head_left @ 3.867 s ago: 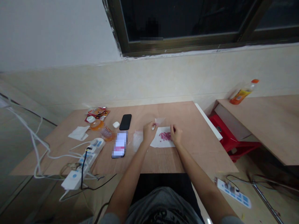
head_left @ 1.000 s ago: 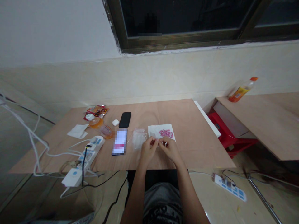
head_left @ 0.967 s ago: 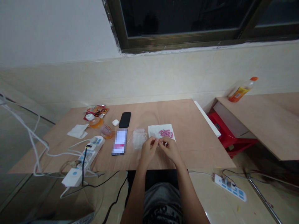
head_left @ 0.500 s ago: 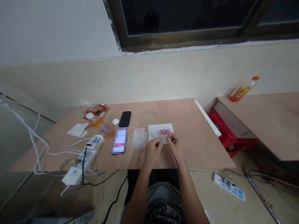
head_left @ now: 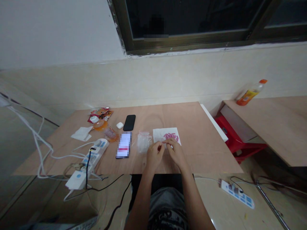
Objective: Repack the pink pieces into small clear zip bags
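My left hand [head_left: 154, 155] is closed in a pinch at the near edge of a white sheet of paper [head_left: 158, 132]. My right hand [head_left: 176, 152] meets it there, its thumb and fingers bent together. Between the fingertips is what looks like a small clear zip bag with a pinkish edge, mostly hidden by the fingers. A heap of small pink pieces [head_left: 171, 136] lies on the paper just beyond my right hand; they are too small to name surely. Left of my left hand lies a stack of clear zip bags [head_left: 143, 142] with reddish top strips.
Left on the table [head_left: 206, 140] are a lit phone [head_left: 123, 145], a black phone [head_left: 129, 122], a white case [head_left: 119, 125], a lying orange bottle [head_left: 105, 129], tissue [head_left: 82, 133], snack wrappers [head_left: 102, 113] and a power strip [head_left: 96, 155] with cables. A red stool [head_left: 230, 137] stands right.
My hands have come closer together, and the right fingers now reach over to the left fingertips. The view has shifted slightly.
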`<state>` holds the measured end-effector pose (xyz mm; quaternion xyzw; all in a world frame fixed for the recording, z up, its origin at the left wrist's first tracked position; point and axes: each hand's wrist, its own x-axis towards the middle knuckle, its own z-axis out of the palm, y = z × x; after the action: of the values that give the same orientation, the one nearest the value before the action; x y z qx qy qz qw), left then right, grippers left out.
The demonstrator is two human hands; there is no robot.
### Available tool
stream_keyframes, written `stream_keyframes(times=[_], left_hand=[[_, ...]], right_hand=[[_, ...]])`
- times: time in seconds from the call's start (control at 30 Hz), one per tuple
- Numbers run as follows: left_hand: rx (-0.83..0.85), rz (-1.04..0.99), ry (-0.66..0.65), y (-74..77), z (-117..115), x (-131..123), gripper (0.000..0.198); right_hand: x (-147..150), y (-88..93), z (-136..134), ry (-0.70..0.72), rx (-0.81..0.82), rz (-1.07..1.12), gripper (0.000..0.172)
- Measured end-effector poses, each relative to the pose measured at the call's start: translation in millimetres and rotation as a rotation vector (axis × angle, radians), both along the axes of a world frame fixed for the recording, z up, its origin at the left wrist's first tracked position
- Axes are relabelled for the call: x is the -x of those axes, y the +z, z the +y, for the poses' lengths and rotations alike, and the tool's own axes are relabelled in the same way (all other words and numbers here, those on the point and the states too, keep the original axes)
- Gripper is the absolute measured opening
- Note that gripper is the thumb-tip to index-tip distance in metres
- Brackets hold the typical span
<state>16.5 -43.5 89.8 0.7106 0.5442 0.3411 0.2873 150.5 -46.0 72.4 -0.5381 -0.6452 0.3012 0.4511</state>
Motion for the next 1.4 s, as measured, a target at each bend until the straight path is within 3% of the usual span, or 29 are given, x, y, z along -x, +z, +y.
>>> stream_keyframes(times=[0.27,0.53,0.67,0.87,1.13,1.4], left_hand=[[-0.103,0.034,-0.124,-0.8,-6,-5,0.020],[-0.037,-0.003,-0.245,3.7,-6,-4,0.019],[0.023,-0.096,-0.147,2.0,-3,2,0.021],[0.107,-0.231,0.121,-6.6,5,14,0.019],[0.199,-0.451,0.032,-1.3,6,14,0.040],[0.190,-0.525,0.030,5.8,5,16,0.041]], right_hand=[[10,2.8,-2,-0.015,0.091,0.036,0.040],[2,-5.3,6,-0.161,0.059,0.225,0.035],[-2,-11.3,8,-0.215,0.124,0.363,0.036],[-4,-1.9,3,-0.209,0.260,0.666,0.044],[7,-7.0,10,-0.239,0.366,1.100,0.034],[12,-23.1,11,-0.158,0.547,1.259,0.037]])
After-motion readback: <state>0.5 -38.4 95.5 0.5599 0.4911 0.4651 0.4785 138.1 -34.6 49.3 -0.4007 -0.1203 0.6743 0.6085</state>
